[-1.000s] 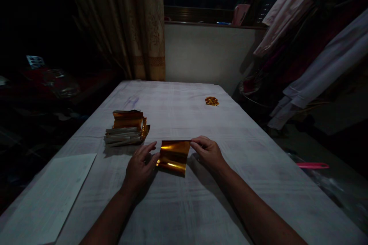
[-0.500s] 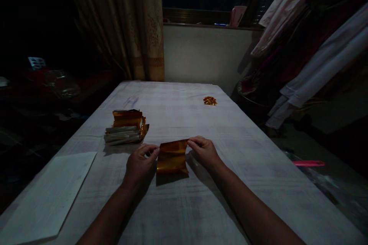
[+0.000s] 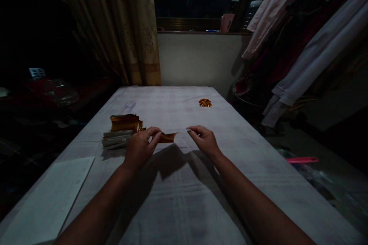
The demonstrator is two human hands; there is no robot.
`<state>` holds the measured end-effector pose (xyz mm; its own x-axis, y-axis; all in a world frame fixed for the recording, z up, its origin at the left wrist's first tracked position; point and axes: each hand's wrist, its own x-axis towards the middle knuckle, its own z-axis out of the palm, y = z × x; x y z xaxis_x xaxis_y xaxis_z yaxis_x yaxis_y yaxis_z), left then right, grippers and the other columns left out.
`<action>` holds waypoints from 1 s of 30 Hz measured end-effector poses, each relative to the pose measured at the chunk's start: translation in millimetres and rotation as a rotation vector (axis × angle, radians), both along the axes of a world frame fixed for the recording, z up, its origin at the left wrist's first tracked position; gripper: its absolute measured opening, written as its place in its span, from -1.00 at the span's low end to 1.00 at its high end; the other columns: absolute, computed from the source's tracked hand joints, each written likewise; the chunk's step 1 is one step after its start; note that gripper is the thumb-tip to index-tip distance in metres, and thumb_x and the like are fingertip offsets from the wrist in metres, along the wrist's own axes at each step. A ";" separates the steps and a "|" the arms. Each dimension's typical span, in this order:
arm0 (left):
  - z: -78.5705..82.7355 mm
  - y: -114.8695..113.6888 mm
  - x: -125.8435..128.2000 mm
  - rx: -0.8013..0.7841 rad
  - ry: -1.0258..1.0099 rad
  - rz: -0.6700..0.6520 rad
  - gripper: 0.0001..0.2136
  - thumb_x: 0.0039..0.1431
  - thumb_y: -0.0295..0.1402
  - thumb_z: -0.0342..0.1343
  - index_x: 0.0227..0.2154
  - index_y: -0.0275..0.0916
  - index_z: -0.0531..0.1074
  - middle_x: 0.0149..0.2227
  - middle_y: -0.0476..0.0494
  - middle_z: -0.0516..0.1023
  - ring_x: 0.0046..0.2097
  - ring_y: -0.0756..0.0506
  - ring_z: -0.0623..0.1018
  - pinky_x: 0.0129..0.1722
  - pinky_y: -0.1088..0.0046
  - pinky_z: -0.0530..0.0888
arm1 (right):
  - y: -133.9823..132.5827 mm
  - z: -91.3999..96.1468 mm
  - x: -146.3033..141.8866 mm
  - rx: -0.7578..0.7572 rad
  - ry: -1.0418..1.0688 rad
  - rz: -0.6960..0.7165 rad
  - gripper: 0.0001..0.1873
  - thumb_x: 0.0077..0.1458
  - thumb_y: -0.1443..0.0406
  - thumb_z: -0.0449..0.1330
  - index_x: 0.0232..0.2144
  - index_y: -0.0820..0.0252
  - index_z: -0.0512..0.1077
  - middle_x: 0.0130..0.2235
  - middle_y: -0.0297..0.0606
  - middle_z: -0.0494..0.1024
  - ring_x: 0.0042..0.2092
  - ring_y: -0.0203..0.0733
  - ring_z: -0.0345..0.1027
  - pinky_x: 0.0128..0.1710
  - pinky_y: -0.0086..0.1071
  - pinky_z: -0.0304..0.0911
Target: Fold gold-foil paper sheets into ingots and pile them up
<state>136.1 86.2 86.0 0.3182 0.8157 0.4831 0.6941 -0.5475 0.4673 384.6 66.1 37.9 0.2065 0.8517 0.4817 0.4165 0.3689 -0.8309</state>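
My left hand (image 3: 142, 147) pinches a sheet of gold foil paper (image 3: 167, 138) between thumb and fingers. The sheet is raised off the table, seen nearly edge-on, and casts a shadow below. My right hand (image 3: 203, 139) is to the right of the sheet, apart from it; its thumb and forefinger are slightly parted, with nothing visible between them. Behind my left hand lies a pile of gold foil sheets (image 3: 124, 123) with grey-white backs, partly hidden by that hand. A small gold folded foil piece (image 3: 205, 102) rests near the far right of the table.
A pale cloth covers the table (image 3: 184, 206). A white sheet or board (image 3: 48, 199) lies at the near left. Clothes (image 3: 304, 53) hang on the right, and a curtain (image 3: 138, 46) on the left. A pink mug (image 3: 227, 22) stands on the windowsill. A pink handle (image 3: 302, 159) shows beyond the right edge.
My right hand has let go of the foil sheet. My left hand has lifted the sheet and tilted it from face-on to nearly edge-on. The view has shifted slightly.
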 end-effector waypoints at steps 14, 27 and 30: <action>-52.5 -62.5 -40.7 0.130 0.112 -0.286 -0.79 0.34 -0.33 0.03 -0.11 -0.14 0.56 -0.25 -0.11 0.70 -0.31 -0.12 0.64 -0.24 0.34 0.48 | -76.5 -33.5 30.8 0.315 -0.749 0.126 -0.75 0.31 0.32 0.10 -0.17 0.04 0.61 -0.28 -0.17 0.65 -0.29 -0.17 0.51 -0.27 -0.34 0.42; -74.8 -76.3 5.3 -0.178 0.482 -0.393 -0.49 0.39 -0.08 -0.04 0.32 -0.11 0.26 0.37 -0.25 0.27 0.38 -0.31 0.25 0.36 -0.10 0.06 | -101.6 -21.2 47.0 0.353 -0.974 0.338 -0.75 0.35 0.37 0.09 -0.10 0.06 0.56 -0.25 -0.18 0.66 -0.29 -0.19 0.53 -0.30 -0.35 0.43; -72.5 -76.3 9.7 -0.239 0.495 -0.420 -0.49 0.41 -0.10 -0.05 0.33 -0.12 0.23 0.40 -0.24 0.21 0.41 -0.31 0.18 0.37 -0.14 0.00 | -93.1 -21.4 46.0 0.283 -0.888 0.244 -0.74 0.32 0.35 0.11 -0.04 0.09 0.55 -0.19 -0.13 0.67 -0.21 -0.11 0.57 -0.22 -0.27 0.48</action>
<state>145.9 9.9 13.5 0.7674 0.6408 0.0214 0.6084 -0.7382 0.2914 430.6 -27.1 16.5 -0.4998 0.6509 0.5714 0.7357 0.6672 -0.1165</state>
